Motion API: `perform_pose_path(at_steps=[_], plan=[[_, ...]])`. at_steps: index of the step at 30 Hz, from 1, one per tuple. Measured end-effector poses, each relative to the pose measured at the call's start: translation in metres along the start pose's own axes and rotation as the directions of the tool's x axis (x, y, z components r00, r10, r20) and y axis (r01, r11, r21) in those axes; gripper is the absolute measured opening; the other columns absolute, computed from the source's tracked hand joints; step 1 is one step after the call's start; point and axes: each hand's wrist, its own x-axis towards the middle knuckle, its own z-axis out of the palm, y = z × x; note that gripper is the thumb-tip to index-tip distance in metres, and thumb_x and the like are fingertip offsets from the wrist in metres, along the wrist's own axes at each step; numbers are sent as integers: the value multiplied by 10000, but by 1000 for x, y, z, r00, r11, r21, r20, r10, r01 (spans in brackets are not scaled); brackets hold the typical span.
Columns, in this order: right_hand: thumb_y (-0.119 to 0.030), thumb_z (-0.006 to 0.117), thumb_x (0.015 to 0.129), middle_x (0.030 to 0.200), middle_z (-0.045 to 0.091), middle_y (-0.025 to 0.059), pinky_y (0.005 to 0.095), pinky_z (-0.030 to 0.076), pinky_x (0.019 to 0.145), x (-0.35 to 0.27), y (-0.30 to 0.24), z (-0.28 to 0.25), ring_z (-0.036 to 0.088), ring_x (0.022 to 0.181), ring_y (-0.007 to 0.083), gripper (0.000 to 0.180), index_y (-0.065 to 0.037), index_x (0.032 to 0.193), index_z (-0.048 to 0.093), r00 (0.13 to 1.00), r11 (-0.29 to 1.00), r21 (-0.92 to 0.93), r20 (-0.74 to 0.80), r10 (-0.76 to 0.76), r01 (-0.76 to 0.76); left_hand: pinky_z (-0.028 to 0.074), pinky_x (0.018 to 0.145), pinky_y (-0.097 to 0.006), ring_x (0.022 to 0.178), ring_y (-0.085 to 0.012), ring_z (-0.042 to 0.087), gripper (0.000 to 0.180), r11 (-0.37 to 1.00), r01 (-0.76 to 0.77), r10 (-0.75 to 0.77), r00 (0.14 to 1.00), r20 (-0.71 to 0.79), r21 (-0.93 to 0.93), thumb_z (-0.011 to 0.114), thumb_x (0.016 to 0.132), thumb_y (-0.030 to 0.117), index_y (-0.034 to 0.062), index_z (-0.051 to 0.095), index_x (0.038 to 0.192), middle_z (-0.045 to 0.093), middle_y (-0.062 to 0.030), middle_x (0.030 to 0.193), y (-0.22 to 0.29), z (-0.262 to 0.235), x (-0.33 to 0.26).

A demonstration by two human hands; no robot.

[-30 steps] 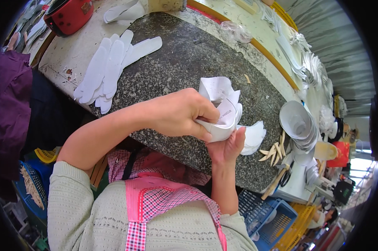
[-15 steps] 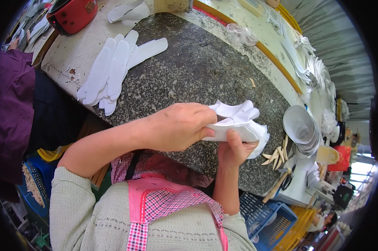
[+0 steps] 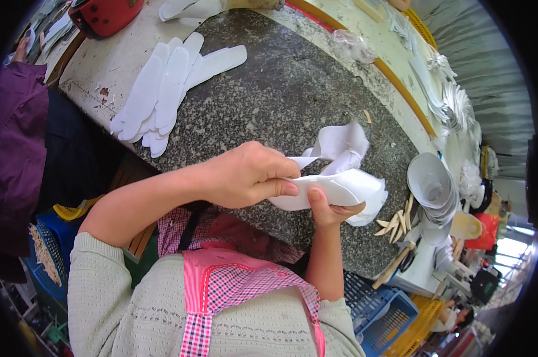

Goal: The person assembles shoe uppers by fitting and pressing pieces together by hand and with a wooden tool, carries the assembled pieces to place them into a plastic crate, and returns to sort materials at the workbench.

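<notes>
In front of my body, both hands hold a white shoe piece (image 3: 319,191) with a smooth, sole-shaped side turned toward me and loose curled flaps rising behind. My left hand (image 3: 254,175) is closed on its left end, thumb on the near side and fingers behind. From below, my right hand (image 3: 331,208) grips the right part, its thumb pressed on the near face. A thin, crumpled white part (image 3: 367,208) hangs at the right end, beside the right fingers. Several white insoles (image 3: 173,83) lie fanned out on the dark speckled slab (image 3: 251,101) to the left.
A red pot-like container (image 3: 108,18) stands at the far left. Several small wooden slivers (image 3: 394,224), scissors (image 3: 407,260) and stacked white curved pieces (image 3: 431,181) lie at the right. Blue baskets (image 3: 391,324) sit below the table. A person in purple (image 3: 16,119) is at the left.
The shoe piece has tilted, showing more of its smooth side, and a back flap has swung up and opened out. My left hand has shifted slightly left and up.
</notes>
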Motion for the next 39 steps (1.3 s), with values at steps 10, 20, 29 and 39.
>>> perform_pose_path(at_steps=[10, 20, 29, 39], plan=[[-29, 648, 715, 939, 577, 83, 308, 460, 757, -6, -24, 8, 570, 823, 156, 337, -12, 1027, 523, 728, 619, 562, -44, 684, -548, 424, 603, -369, 662, -289, 549, 158, 1000, 1, -1, 1000, 11, -22, 621, 773, 144, 31, 589, 879, 544, -127, 705, 6, 2, -11], [-115, 604, 723, 1027, 568, 155, 357, 475, 809, -19, 11, -6, 577, 926, 249, 541, 41, 1196, 395, 674, 469, 610, 149, 723, -638, 428, 608, -406, 677, -337, 560, 77, 978, 129, -183, 905, 384, 162, 573, 781, 88, 24, 532, 770, 534, -146, 664, -18, -1, 0], [-7, 642, 693, 1054, 554, 139, 366, 458, 835, -23, -16, -5, 565, 941, 248, 518, 60, 1160, 430, 897, 886, 193, -57, 439, -422, 463, 599, -354, 678, -294, 592, 160, 953, 253, -201, 940, 277, -168, 601, 788, 169, 19, 576, 837, 586, -142, 712, -3, 13, -1], [-62, 640, 722, 1105, 519, 120, 358, 433, 867, -23, -9, -6, 533, 993, 239, 572, 20, 1224, 379, 787, 692, 480, -7, 617, -538, 435, 584, -369, 628, -281, 536, 164, 978, -69, 100, 983, -156, 198, 655, 720, 97, 37, 557, 837, 514, -100, 666, -13, 38, -2]])
